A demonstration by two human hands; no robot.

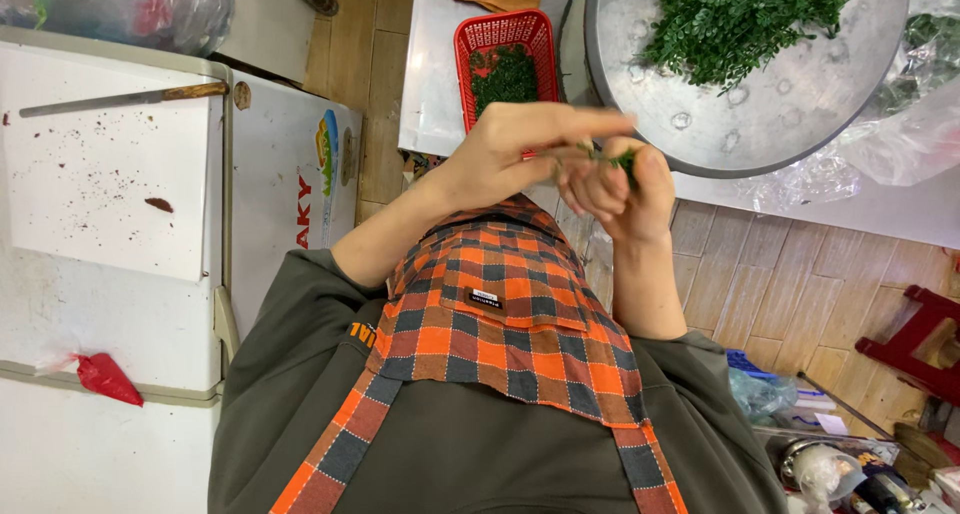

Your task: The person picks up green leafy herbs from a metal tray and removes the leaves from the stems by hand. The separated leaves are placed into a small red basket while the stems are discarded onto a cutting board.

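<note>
Both hands are raised together above my orange-and-grey plaid apron [500, 314]. My right hand [630, 199] is curled shut around a small green herb sprig [622, 160], whose leaves poke out above the fingers. My left hand [515, 149] reaches across from the left with its fingers stretched out long, and its fingertips pinch the stem end of the same sprig. Just beyond the hands stands a red plastic basket [478, 36] with picked green leaves in it.
A large round metal tray [760, 114] piled with green herbs [745, 14] sits at the top right, with clear plastic bags [900, 124] beside it. A long knife [120, 100] and a red scrap [105, 377] lie on the white chest lid at the left. A red stool [915, 339] stands at the right.
</note>
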